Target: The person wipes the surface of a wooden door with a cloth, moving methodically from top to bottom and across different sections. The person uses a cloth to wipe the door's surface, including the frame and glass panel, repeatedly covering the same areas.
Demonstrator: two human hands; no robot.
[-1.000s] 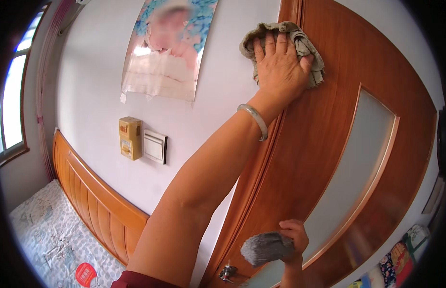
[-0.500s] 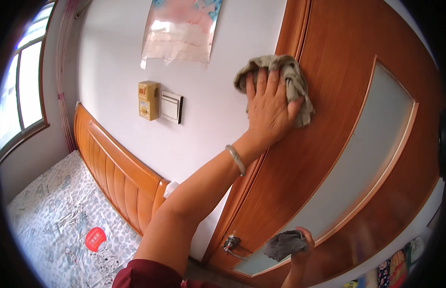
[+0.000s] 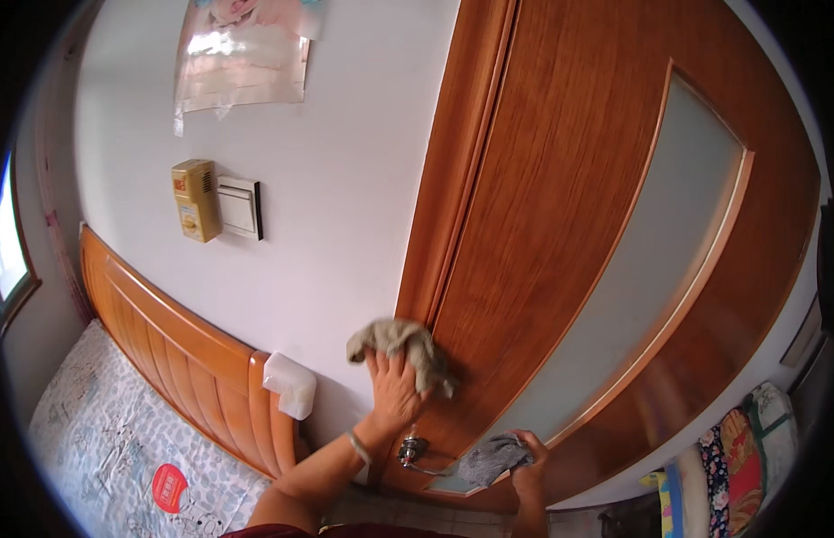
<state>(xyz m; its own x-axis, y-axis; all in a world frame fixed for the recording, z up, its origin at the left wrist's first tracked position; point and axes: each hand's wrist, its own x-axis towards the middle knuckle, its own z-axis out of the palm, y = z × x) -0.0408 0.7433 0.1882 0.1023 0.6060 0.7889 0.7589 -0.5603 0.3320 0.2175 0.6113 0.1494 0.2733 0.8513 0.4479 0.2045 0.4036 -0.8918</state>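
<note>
My left hand (image 3: 396, 394) presses a crumpled grey-green cloth (image 3: 401, 345) against the brown wooden door frame, just above the metal door handle (image 3: 412, 451). The fingers lie over the cloth, and a pale bangle circles that wrist. Lower and to the right, my right hand (image 3: 530, 471) grips a bunched dark grey cloth (image 3: 493, 459) in front of the door's frosted glass panel (image 3: 614, 327). Part of its fingers is hidden behind that cloth. The wooden door (image 3: 542, 179) fills much of the right side.
To the left, a bed with a wooden headboard (image 3: 175, 332) stands along the white wall. Beside the headboard's end sits a white wrapped bundle (image 3: 291, 386). A light switch (image 3: 239, 206), a yellow box (image 3: 195, 200) and a poster (image 3: 242, 67) are on the wall. Folded fabrics (image 3: 740, 453) lie at lower right.
My left hand has slid down the door frame with the grey-green cloth, from high up to near the handle. The view has shifted too. My right hand still holds the dark grey cloth.
</note>
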